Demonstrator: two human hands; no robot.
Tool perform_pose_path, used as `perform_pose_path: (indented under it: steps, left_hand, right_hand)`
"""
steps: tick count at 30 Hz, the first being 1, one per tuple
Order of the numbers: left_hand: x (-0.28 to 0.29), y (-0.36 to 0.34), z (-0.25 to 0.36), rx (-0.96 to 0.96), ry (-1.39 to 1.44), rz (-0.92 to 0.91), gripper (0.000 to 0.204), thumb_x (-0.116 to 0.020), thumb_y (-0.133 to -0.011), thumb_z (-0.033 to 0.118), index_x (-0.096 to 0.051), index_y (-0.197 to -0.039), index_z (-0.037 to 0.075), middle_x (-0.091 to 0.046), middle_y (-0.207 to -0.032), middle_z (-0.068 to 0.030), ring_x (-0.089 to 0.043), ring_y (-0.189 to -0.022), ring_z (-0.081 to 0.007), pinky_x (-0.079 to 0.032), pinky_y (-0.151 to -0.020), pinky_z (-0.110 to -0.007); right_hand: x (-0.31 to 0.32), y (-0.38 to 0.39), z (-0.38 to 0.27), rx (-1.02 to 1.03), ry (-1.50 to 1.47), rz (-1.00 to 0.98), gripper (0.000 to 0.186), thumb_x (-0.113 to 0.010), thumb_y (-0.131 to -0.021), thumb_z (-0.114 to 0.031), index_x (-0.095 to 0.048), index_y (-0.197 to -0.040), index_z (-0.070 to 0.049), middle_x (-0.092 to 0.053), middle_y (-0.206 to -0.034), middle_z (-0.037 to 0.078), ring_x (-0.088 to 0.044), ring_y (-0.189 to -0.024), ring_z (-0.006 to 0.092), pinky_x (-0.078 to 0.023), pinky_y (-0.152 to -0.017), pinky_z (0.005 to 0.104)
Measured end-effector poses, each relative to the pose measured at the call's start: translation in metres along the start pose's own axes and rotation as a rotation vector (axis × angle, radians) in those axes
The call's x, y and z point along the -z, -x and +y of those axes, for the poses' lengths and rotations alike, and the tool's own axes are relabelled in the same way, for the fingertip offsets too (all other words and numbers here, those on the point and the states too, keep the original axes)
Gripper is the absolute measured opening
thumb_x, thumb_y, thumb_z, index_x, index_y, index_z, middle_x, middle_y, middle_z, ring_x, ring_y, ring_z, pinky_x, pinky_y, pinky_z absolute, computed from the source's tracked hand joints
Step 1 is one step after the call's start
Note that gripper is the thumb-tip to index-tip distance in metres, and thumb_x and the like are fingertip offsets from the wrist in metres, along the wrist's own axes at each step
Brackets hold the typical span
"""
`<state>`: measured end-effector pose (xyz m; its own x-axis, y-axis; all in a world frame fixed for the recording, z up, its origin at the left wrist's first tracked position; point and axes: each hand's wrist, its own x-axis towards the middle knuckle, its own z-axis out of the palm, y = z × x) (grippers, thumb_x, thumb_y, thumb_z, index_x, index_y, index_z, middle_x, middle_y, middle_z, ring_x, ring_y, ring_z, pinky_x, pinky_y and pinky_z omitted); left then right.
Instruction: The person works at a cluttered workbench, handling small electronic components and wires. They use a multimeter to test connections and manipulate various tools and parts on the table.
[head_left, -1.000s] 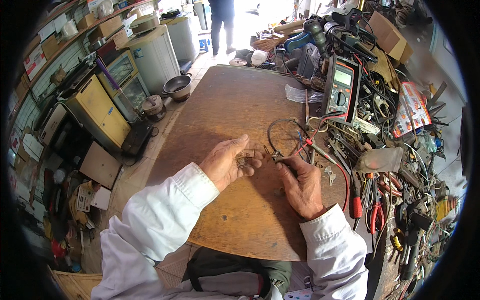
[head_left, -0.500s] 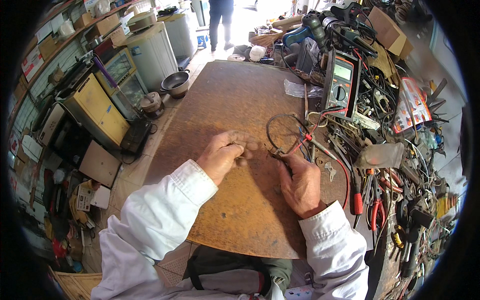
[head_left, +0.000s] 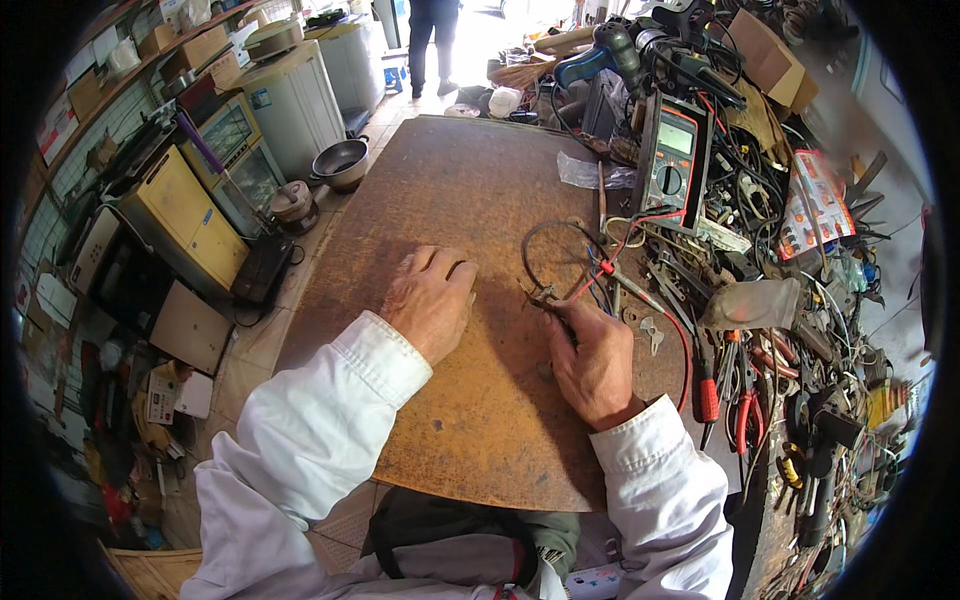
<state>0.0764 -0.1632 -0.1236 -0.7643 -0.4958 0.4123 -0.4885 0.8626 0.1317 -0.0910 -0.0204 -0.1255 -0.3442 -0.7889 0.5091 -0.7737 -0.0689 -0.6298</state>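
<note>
Toward the right edge of the tabletop [head_left: 470, 430], the right hand [head_left: 597, 365] pinches a small dark part [head_left: 543, 295]; the left hand [head_left: 430, 305] is half curled, holding what, one cannot tell.

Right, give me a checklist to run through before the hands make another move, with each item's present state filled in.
1. Small dark part held: ok, pinched in the right hand.
2. Left hand empty: cannot tell, its back is up and the curled fingers hide the palm.
3. Red lead clear of the right hand: ok, it curves past on the right.
4. Multimeter reading: cannot tell, too small to make out.
5. Tool heap sorted: not ok, tools and wires lie jumbled together.
</note>
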Motion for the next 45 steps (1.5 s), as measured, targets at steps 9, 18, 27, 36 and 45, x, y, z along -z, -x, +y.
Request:
perform_pose_path:
  steps: [9,18,27,36,45]
  left_hand:
    - [0.014,-0.006,0.009,0.068,0.405,0.191,0.039,-0.058,-0.097,0.028,-0.057,-0.119,-0.005,-0.062,-0.109,-0.0174,-0.061,-0.095,-0.0275,-0.052,-0.081,-0.037]
    - [0.012,0.000,0.032,0.302,1.429,-0.222,0.030,-0.060,-0.098,0.025,-0.059,-0.113,-0.001,-0.064,-0.098,-0.0062,-0.061,-0.079,-0.0108,-0.053,-0.064,-0.026]
    - [0.007,-0.003,0.023,0.303,1.230,-0.161,0.016,-0.065,-0.093,0.012,-0.064,-0.103,-0.001,-0.067,-0.086,-0.0031,-0.060,-0.070,-0.0088,-0.052,-0.063,-0.026]
    - [0.006,-0.001,0.025,0.195,1.036,-0.040,0.019,-0.070,-0.088,0.008,-0.065,-0.104,-0.001,-0.066,-0.091,-0.0018,-0.059,-0.081,-0.0064,-0.050,-0.070,-0.024]
    - [0.001,0.003,0.027,0.248,0.829,-0.065,0.023,-0.073,-0.084,0.011,-0.065,-0.101,-0.002,-0.067,-0.094,-0.0059,-0.060,-0.087,-0.0108,-0.050,-0.080,-0.029]
  right_hand:
    - [0.000,0.006,0.001,0.169,0.106,0.071,0.028,-0.067,-0.080,-0.006,-0.069,-0.108,-0.009,-0.062,-0.077,0.012,-0.063,-0.065,0.0336,-0.050,-0.055,0.0407]
    - [-0.002,0.005,-0.003,0.210,-0.001,0.036,0.026,-0.066,-0.081,-0.003,-0.068,-0.107,-0.006,-0.063,-0.079,0.014,-0.065,-0.067,0.0329,-0.050,-0.057,0.0404]
    - [-0.004,0.007,0.004,0.015,0.104,-0.107,0.025,-0.067,-0.081,-0.010,-0.064,-0.104,-0.003,-0.063,-0.092,0.018,-0.064,-0.084,0.0397,-0.052,-0.072,0.0443]
    - [-0.003,-0.002,0.004,0.010,0.031,-0.043,0.036,-0.070,-0.075,-0.002,-0.062,-0.110,0.001,-0.059,-0.108,0.022,-0.061,-0.098,0.0419,-0.051,-0.082,0.0439]
    - [-0.001,-0.004,0.007,0.014,0.065,-0.013,0.042,-0.073,-0.073,-0.003,-0.063,-0.114,0.001,-0.061,-0.115,0.020,-0.061,-0.103,0.0401,-0.051,-0.088,0.0406]
